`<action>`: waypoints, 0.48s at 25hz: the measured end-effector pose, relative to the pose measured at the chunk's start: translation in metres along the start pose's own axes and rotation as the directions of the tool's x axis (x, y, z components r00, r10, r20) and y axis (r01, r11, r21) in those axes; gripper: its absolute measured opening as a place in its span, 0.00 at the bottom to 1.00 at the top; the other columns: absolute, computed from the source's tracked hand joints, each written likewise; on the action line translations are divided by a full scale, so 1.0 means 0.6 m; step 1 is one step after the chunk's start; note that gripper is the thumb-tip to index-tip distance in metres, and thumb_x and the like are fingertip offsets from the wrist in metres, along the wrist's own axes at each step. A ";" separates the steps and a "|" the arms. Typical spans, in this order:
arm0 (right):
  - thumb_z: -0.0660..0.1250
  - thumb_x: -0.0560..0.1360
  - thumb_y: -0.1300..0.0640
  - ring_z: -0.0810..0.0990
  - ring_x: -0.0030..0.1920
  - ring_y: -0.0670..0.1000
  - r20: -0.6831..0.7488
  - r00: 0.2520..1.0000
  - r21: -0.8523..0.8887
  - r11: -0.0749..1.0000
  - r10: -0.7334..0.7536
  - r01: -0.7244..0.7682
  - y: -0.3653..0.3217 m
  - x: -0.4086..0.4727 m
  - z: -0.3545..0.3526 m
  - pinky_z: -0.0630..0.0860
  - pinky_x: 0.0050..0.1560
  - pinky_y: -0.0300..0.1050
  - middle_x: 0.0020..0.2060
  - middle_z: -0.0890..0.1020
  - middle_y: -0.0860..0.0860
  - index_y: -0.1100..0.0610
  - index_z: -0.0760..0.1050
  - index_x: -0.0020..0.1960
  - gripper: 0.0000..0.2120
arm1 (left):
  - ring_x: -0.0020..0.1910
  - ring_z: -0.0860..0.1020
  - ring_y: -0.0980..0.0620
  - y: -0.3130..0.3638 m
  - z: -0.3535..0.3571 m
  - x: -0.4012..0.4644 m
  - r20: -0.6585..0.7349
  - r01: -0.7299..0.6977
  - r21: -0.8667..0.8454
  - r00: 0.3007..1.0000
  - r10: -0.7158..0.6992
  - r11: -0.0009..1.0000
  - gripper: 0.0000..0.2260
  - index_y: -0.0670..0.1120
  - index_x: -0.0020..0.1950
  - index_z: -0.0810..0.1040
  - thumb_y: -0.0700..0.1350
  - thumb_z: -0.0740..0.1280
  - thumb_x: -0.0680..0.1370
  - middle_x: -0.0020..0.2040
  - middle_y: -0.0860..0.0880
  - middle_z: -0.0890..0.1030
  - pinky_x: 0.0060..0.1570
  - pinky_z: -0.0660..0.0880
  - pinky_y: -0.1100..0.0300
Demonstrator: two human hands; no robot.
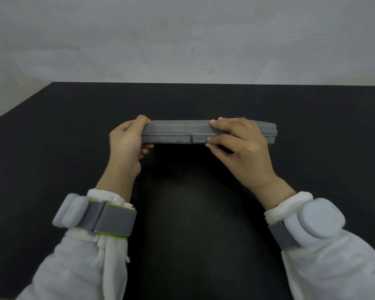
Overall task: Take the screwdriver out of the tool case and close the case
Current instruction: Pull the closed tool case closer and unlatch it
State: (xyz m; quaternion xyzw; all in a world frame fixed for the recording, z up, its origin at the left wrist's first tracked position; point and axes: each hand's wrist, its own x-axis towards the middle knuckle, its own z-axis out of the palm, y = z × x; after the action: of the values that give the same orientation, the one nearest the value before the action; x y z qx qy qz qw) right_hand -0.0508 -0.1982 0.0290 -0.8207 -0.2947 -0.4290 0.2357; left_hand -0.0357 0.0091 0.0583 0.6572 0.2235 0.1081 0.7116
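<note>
Two sleeved forearms sat nearest my view, each in white cloth with a grey strap and a pale sensor pod at the wrist. Beyond them my left hand [126,141] was clamped on the left end of the grey tool case [175,133], thumb over the top and fingers under. My right hand [240,146] gripped the case right of centre, fingers on the lid and thumb at the front latch [200,138]. The case was held flat, shut along its seam, just above or on the black table [74,131]; I could not tell which. No screwdriver was in sight, so I judged it was inside.

I judged the risk lay in the latch: if it sprang free while the case tipped, the contents could spill out.

Farther off, the matte black tabletop ran to a plain grey-white wall [182,40].
</note>
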 end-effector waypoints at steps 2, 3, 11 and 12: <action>0.74 0.67 0.63 0.83 0.49 0.58 -0.021 1.000 0.008 1.000 -0.010 0.011 0.002 0.000 0.001 0.77 0.50 0.53 0.46 0.85 0.58 0.62 0.82 0.37 0.02 | 0.27 0.73 0.55 -0.001 0.001 0.000 0.005 0.001 0.004 1.000 -0.001 1.000 0.04 0.49 0.36 0.76 0.49 0.68 0.68 0.37 0.49 0.75 0.19 0.66 0.68; 0.74 0.67 0.63 0.83 0.49 0.58 -0.031 0.999 0.013 1.000 -0.021 0.021 0.004 0.000 0.001 0.77 0.49 0.52 0.46 0.85 0.57 0.62 0.82 0.37 0.02 | 0.27 0.73 0.55 -0.001 0.001 0.000 0.005 -0.001 0.004 1.000 0.001 1.000 0.04 0.49 0.36 0.76 0.49 0.68 0.68 0.37 0.49 0.75 0.19 0.66 0.67; 0.74 0.70 0.61 0.84 0.47 0.56 -0.094 0.979 -0.033 0.983 -0.182 0.180 0.015 0.002 0.008 0.80 0.48 0.51 0.45 0.86 0.57 0.63 0.83 0.42 0.05 | 0.19 0.71 0.59 -0.001 -0.001 0.003 -0.018 -0.004 -0.040 1.000 0.003 0.999 0.04 0.49 0.35 0.76 0.48 0.69 0.66 0.35 0.49 0.74 0.18 0.63 0.68; 0.74 0.70 0.61 0.84 0.47 0.56 -0.100 0.975 -0.041 0.980 -0.199 0.195 0.015 0.003 0.008 0.80 0.48 0.51 0.45 0.86 0.57 0.63 0.83 0.42 0.05 | 0.20 0.71 0.58 -0.001 -0.002 0.003 -0.019 -0.002 -0.043 1.000 0.001 0.999 0.04 0.49 0.34 0.76 0.48 0.69 0.66 0.35 0.49 0.74 0.18 0.63 0.69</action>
State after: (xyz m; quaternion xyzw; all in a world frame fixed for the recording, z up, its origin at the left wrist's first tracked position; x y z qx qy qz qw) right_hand -0.0412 -0.2014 0.0266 -0.7677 -0.3553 -0.4967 0.1941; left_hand -0.0348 0.0107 0.0573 0.6408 0.2274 0.1199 0.7234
